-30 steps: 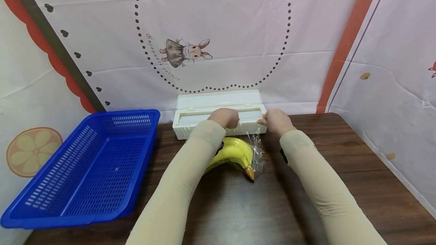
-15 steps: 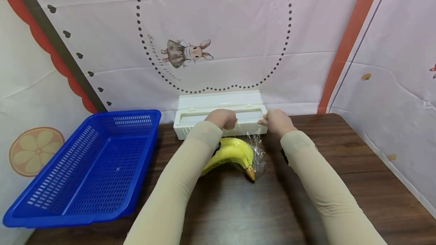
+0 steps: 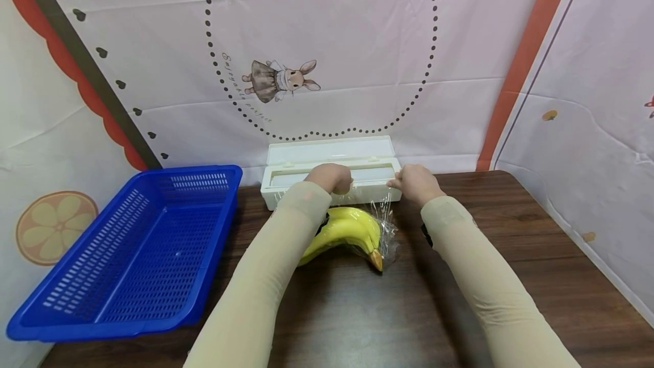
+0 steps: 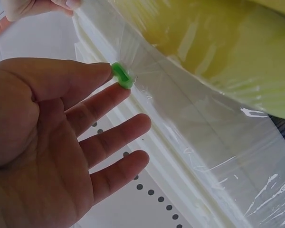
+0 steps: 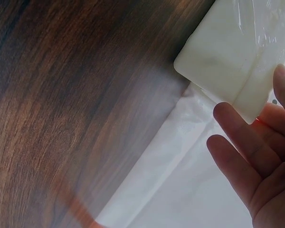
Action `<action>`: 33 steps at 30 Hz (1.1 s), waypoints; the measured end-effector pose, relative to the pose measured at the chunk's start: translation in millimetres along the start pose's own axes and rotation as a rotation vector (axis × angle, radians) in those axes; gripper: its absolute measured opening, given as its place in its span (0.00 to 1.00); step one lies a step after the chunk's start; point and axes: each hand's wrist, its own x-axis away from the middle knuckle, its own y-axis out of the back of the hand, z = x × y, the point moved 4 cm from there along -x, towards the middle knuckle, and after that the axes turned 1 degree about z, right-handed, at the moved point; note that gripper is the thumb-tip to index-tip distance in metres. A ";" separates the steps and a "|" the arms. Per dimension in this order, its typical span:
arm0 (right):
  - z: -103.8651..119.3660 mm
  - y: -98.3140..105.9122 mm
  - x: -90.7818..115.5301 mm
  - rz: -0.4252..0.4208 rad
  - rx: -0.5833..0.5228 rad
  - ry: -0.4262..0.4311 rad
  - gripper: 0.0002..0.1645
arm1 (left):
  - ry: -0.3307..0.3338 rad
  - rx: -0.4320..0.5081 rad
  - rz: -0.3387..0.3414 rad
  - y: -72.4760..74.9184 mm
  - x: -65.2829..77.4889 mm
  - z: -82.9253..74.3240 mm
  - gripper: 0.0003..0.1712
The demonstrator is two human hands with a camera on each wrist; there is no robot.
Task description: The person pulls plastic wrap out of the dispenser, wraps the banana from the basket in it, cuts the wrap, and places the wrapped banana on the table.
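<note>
A long white cling film box sits against the back cloth with its lid raised. My left hand is over its front edge, where thumb and forefinger pinch a small green slide cutter; the other fingers extend loosely. My right hand grips the box's right end, thumb on the front edge and fingers round the end, as the right wrist view shows. In front of the box lies a bunch of yellow bananas, partly behind my left sleeve. Clear cling film covers them and runs up to the box front.
A blue perforated plastic basket stands on the left of the dark wooden table. Printed cloth hangs behind the table and along both sides.
My left hand has slid slightly left along the box's front edge with the green slide cutter. My right hand keeps its place at the box end; the bananas stay put.
</note>
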 end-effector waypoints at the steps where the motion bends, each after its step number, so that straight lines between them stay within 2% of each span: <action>1: -0.2 -0.1 -0.2 0.001 0.001 0.000 0.21 | 0.002 0.003 -0.001 -0.1 0.4 0.4 0.27; 9: 0.3 0.4 0.1 -0.009 0.004 0.009 0.19 | -0.019 -0.030 -0.020 -1.3 -0.2 1.3 0.26; 15: 0.0 0.8 -0.2 -0.008 0.009 0.013 0.25 | -0.023 -0.063 -0.054 -1.3 -2.5 3.4 0.24; 21: -0.5 0.7 -0.2 -0.011 0.007 0.011 0.21 | -0.007 -0.063 -0.043 -1.2 -3.1 6.1 0.24; 28: -0.4 0.8 0.5 -0.006 -0.001 -0.001 0.24 | -0.009 -0.074 -0.029 -0.4 -2.5 9.2 0.22; 33: -0.9 1.1 1.3 -0.016 -0.004 0.001 0.23 | -0.029 -0.102 -0.022 0.3 -0.8 10.9 0.23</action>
